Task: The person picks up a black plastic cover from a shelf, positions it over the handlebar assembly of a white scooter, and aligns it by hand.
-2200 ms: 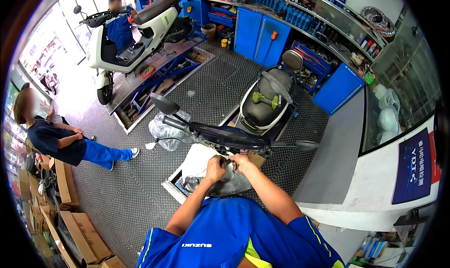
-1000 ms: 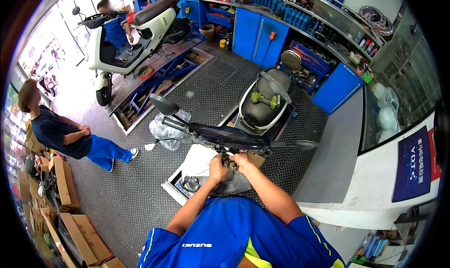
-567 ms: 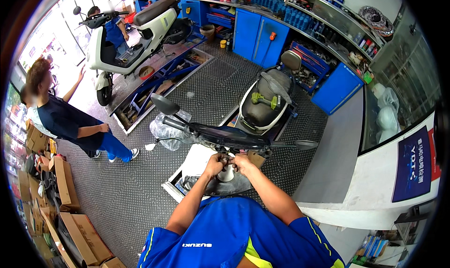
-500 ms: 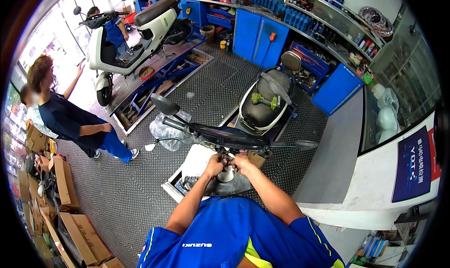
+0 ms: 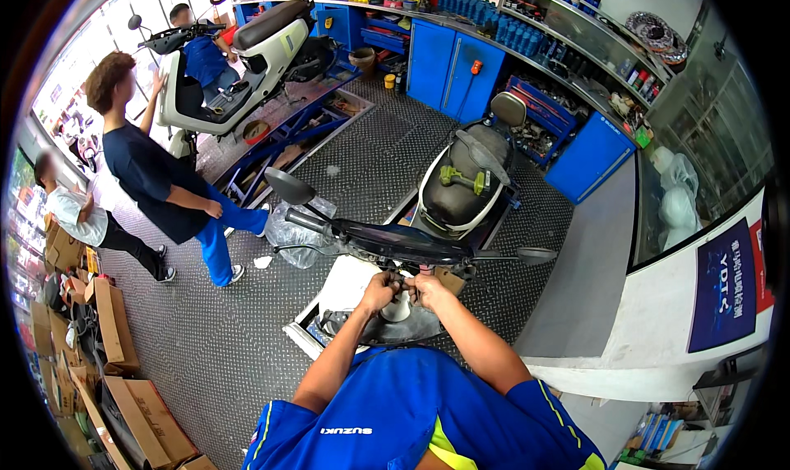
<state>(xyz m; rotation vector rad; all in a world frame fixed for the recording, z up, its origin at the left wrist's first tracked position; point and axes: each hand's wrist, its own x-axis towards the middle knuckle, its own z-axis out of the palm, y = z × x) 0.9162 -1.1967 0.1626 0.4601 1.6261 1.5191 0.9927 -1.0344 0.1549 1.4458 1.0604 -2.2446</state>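
Note:
Both my hands meet at the front of a scooter, just below its dark handlebar cover (image 5: 403,241). My left hand (image 5: 379,292) and my right hand (image 5: 425,290) have their fingers bent and pinched close together. Something small and dark sits between the fingertips, too small and covered to name. Under the hands is a whitish round part (image 5: 397,309), above the black front mudguard (image 5: 403,328). The scooter's left mirror (image 5: 290,185) and right mirror (image 5: 537,254) stick out on either side. On its seat (image 5: 473,174) lies a green cordless power tool (image 5: 463,179).
A white scooter (image 5: 206,100) stands on a lift at the far left, with a person crouching behind it. A person in a dark shirt (image 5: 160,166) and another in white (image 5: 78,211) are at left. Cardboard boxes (image 5: 152,421) line the lower left; blue cabinets (image 5: 453,67) stand behind.
The person in the dark shirt has stepped toward the white scooter, and the one in white now shows apart at the left. My hands stay nearly in place.

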